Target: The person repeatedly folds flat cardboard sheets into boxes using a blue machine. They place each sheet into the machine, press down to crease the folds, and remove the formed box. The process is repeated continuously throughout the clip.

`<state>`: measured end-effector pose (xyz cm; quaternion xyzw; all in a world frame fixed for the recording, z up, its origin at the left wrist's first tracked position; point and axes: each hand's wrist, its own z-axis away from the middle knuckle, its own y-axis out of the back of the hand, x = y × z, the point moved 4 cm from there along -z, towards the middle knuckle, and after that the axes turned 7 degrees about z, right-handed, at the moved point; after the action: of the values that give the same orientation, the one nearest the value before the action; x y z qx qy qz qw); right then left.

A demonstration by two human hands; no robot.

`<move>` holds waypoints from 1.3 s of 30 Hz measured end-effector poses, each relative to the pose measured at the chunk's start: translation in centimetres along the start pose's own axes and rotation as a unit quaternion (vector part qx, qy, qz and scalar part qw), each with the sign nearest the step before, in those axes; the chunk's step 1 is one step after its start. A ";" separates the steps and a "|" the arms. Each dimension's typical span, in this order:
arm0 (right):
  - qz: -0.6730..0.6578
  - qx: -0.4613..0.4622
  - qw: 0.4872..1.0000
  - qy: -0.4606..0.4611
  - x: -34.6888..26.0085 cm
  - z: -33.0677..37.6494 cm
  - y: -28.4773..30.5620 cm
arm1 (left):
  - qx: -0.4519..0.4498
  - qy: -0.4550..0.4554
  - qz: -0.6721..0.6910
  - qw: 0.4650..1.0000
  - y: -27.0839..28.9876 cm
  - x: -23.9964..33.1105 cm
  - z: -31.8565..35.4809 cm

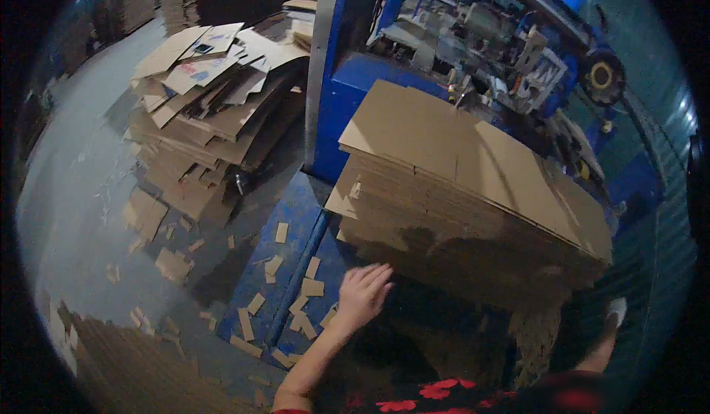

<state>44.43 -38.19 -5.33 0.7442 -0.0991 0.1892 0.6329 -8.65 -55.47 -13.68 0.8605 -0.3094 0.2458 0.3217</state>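
Note:
A tall stack of flat brown cardboard sheets lies in front of me, its near side in shadow. My left hand hangs just off the stack's lower left side, fingers stretched out and holding nothing that I can see. Beyond the stack's right end is my right hand, small and dim at the edge of the light. Something whitish shows at its fingers; whether it is held or worn is unclear.
Behind the stack stands a blue machine with metal parts and a round wheel. An uneven pile of cardboard rises at the left, a dark phone-like object on top. Cardboard scraps litter the blue platform and floor.

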 end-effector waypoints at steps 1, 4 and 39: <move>0.019 -0.049 0.998 -0.036 0.8 3.5 -0.1 | -0.019 0.030 0.024 0.999 1.0 -1.3 2.7; 0.073 -0.191 0.976 -0.076 1.8 10.1 0.3 | 0.001 0.110 0.062 0.992 4.9 -4.5 9.1; -0.151 0.216 0.965 0.006 -52.2 -7.6 25.4 | 0.022 0.225 -0.176 0.958 49.9 -25.8 17.8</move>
<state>-14.00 -40.11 -2.61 0.8682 0.0612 0.1131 0.4792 -56.87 -88.38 -21.69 0.8307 -0.0675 0.3791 0.4021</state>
